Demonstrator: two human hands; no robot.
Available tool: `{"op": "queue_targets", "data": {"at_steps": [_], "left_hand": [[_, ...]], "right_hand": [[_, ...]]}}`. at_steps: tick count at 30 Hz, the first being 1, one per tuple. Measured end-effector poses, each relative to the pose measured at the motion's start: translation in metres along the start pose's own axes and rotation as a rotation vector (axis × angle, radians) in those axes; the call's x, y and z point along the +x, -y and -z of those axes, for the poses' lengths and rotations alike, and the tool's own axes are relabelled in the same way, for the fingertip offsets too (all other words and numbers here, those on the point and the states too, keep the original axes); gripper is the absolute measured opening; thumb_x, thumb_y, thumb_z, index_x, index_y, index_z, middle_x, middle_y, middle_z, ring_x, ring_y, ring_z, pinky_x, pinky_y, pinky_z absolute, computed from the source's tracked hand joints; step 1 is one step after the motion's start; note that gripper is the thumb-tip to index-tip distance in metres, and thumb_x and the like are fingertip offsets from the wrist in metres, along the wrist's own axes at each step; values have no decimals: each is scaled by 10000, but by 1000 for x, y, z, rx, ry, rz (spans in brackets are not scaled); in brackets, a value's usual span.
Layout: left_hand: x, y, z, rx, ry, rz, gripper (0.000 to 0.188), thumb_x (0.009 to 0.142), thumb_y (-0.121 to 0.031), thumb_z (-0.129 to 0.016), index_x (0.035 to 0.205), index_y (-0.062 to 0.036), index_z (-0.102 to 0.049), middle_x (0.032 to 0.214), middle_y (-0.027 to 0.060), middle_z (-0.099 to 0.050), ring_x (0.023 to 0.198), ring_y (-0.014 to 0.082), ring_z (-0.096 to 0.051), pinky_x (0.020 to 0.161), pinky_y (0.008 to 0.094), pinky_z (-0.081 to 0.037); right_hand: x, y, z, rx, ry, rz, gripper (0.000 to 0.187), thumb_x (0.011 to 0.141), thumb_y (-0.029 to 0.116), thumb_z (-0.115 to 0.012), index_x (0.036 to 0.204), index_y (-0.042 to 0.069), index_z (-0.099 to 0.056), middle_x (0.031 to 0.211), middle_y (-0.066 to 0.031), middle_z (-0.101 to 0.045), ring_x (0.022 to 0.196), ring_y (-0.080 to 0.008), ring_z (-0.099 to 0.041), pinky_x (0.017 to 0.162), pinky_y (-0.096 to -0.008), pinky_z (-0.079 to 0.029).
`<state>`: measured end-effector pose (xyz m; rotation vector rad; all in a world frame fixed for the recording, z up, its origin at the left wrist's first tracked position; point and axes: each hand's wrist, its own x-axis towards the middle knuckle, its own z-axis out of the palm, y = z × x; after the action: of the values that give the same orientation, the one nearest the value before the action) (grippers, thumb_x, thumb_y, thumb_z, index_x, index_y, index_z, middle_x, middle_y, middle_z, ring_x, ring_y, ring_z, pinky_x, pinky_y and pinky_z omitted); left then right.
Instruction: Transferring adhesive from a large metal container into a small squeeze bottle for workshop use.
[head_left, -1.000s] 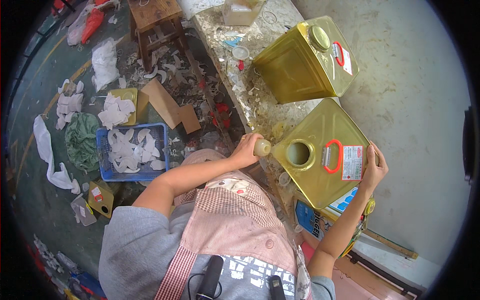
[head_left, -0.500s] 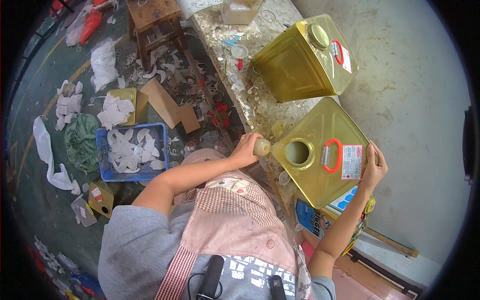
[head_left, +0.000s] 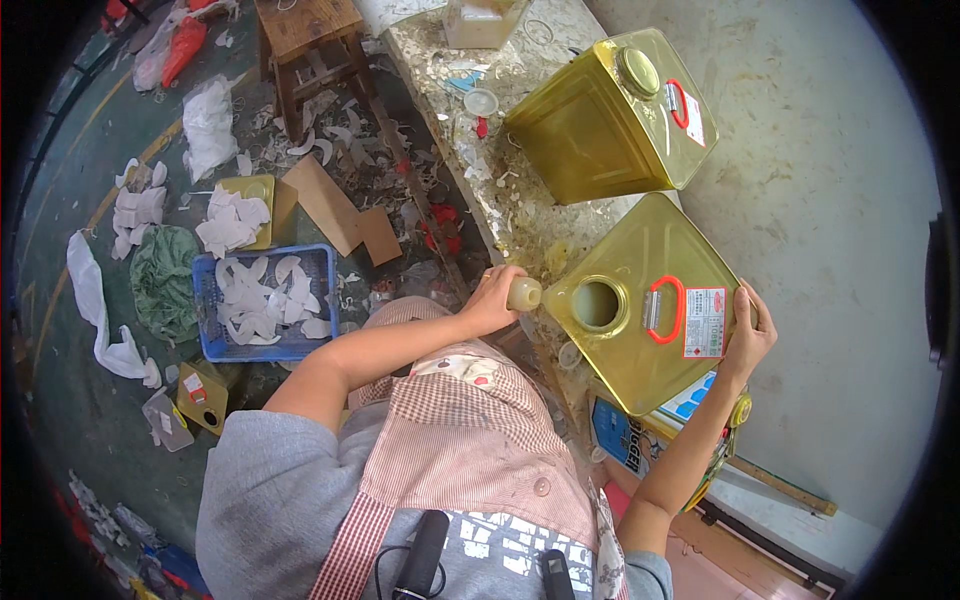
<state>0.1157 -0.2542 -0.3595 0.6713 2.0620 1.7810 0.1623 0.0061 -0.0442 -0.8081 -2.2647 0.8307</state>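
Note:
My left hand point(head_left: 488, 303) is closed around a small cloudy, yellowish bottle point(head_left: 524, 294). The bottle lies tipped on its side, its uncapped mouth toward the can and a short way off the can's corner. A large square golden metal can point(head_left: 650, 235) stands with its top toward me. Pale liquid shows inside its round, uncapped opening point(head_left: 597, 305). Its red carrying handle point(head_left: 681, 312) sits beside a white and red label point(head_left: 704, 324). My right hand point(head_left: 750, 338) grips the can's far right edge, thumb on top; its other fingers are partly hidden behind the edge.
A second golden can point(head_left: 590, 130), capped, stands behind on the stained bench point(head_left: 445, 105). On the floor at left are a blue basket point(head_left: 330, 300) of white cut pieces, a green bag point(head_left: 163, 285) and cardboard point(head_left: 320, 205). A wooden stool point(head_left: 305, 25) stands farther back. A wall rises at right.

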Motion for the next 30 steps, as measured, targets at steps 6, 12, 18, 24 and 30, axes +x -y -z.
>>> {"op": "queue_targets", "data": {"at_steps": [6, 12, 18, 24, 30], "left_hand": [[0, 0, 0, -8, 12, 11, 639, 657, -56, -759, 1213, -91, -446, 1209, 163, -508, 1195, 416, -442, 1023, 475, -371], [1, 0, -1, -7, 14, 17, 644, 656, -54, -755, 1219, -91, -444, 1213, 160, -505, 1197, 414, -440, 1029, 474, -368], [2, 2, 0, 44, 26, 1, 663, 689, -116, -807, 1238, -84, -436, 1237, 162, -505, 1207, 394, -445, 1019, 461, -379], [2, 2, -1, 39, 27, 6, 663, 688, -110, -804, 1239, -92, -436, 1243, 163, -506, 1215, 397, -441, 1023, 466, -378], [3, -2, 2, 44, 36, 24, 660, 687, -104, -799, 1240, -92, -440, 1248, 168, -504, 1220, 394, -438, 1026, 461, -380]], "right_hand": [[0, 0, 0, -19, -3, -1, 229, 876, 132, -722, 1059, -6, -729, 893, -51, -706, 778, -71, -605, 718, -203, -468], [0, 6, -2, -31, -3, 27, 234, 876, 142, -724, 1056, -7, -730, 905, -60, -711, 795, -80, -613, 740, -211, -476], [2, -3, 0, -24, -3, -14, 232, 882, 146, -718, 1057, -6, -728, 908, -49, -705, 788, -76, -605, 725, -206, -471], [2, 0, 0, -17, 1, -5, 235, 873, 149, -728, 1047, -9, -731, 930, -74, -710, 837, -103, -622, 794, -235, -485], [4, -1, 1, -22, 4, -26, 229, 876, 136, -723, 1050, -12, -729, 925, -72, -707, 829, -102, -621, 787, -231, -484]]}}
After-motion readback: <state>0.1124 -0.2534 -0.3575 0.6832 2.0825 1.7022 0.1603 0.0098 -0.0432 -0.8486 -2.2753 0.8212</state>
